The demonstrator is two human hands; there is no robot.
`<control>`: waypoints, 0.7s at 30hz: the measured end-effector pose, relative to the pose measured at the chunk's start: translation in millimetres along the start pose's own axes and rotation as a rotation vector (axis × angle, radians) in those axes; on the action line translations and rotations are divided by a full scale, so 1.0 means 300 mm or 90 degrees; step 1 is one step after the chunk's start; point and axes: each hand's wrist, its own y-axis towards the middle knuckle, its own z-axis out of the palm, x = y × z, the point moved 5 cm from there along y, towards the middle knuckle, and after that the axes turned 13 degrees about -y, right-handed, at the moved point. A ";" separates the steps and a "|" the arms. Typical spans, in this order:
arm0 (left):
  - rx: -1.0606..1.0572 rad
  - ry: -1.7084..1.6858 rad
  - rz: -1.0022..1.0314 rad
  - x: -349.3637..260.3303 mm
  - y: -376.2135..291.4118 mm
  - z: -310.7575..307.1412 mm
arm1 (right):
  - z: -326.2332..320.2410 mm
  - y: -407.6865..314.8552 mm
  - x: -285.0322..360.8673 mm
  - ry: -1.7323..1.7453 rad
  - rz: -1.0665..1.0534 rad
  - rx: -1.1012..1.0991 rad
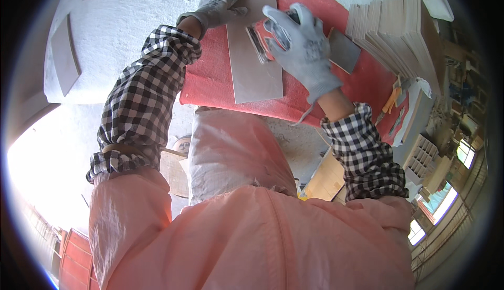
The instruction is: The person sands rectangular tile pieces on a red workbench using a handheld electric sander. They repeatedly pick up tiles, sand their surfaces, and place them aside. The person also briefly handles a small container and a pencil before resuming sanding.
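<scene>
Wearing a grey work glove, my right hand [305, 46] grips a red and black power sander [263, 38], whose flat pad rests on or just over a grey rectangular panel [256, 77]. A cord hangs below that wrist. My left hand [220, 2], gloved as well, lies with spread fingers at the panel's upper left edge, thumb over the panel. Under the panel is a red cloth [208, 79] on the worktable. A smaller grey panel [344, 50] lies just right of my right hand, partly hidden by it.
Many thin panels are stacked [397, 34] at the right. Near them lie an orange-handled tool [391, 97] and another small tool [398, 120]. More panels lie at the left, one a curved-looking grey panel [65, 55]. The white-dusted tabletop [130, 26] extends left.
</scene>
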 end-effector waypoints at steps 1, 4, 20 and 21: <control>0.028 -0.016 -0.020 0.023 -0.008 -0.027 | 0.008 0.034 0.033 -0.004 0.009 0.037; 0.026 -0.011 0.011 0.048 -0.019 -0.104 | -0.025 -0.014 0.131 0.032 -0.039 0.011; -0.551 0.035 -0.298 -0.285 -0.638 -0.097 | 0.059 -0.803 -0.454 0.919 0.335 0.042; -0.605 -0.086 -0.465 -0.318 -0.772 -0.062 | 0.091 -0.797 -0.491 1.016 0.372 0.015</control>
